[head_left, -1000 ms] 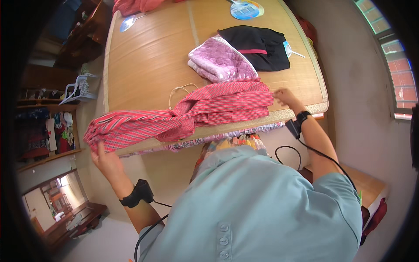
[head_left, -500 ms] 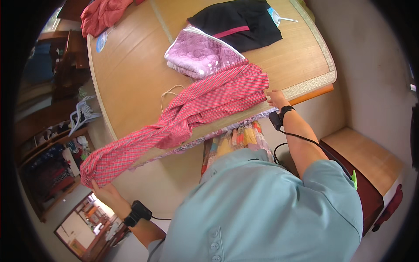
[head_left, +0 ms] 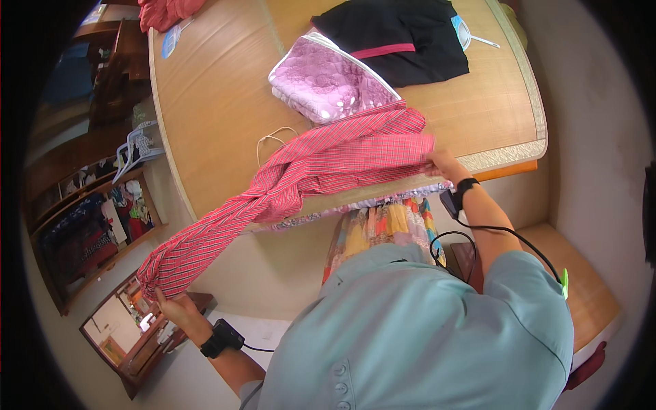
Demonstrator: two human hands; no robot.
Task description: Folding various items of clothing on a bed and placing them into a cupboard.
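The thin, crumpled red plaid cloth (head_left: 359,157), twisted midway, is laid along the near edge of the smooth tan mat (head_left: 212,102), its bunched left end pinched by the left hand (head_left: 179,310); its right end is met by the blurred right hand (head_left: 445,165), whose grip cannot be told. Since a second ago, the left end has been drawn lower, beyond the edge. Bare mat is left beside the plush purple cloth (head_left: 328,78).

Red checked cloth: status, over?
Left hand pinching left end, past mat edge. Right hand at right end, grip unclear. Red checked cloth bunched midway. Folded purple cloth close beyond.
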